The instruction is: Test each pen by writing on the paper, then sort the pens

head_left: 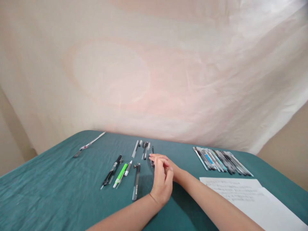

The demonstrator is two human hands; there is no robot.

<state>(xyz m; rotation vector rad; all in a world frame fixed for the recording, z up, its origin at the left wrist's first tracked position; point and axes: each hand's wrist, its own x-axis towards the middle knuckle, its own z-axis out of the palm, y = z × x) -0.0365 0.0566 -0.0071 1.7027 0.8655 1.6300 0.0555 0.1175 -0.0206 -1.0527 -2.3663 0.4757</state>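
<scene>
Head view | left hand (162, 184) hides right hand (174, 168) | fingers' grip unclear | pen row (222, 162) right

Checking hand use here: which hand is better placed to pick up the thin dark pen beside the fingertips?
Probably the right hand: its fingertips reach the thin dark pen, while the left hand stands edge-up nearer the person, beside the clear pen.

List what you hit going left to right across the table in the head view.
lone pen → black pen → green pen → clear pen → left hand → row of pens → paper sheets. Skipped for overlap: far pen cluster, right hand.
</scene>
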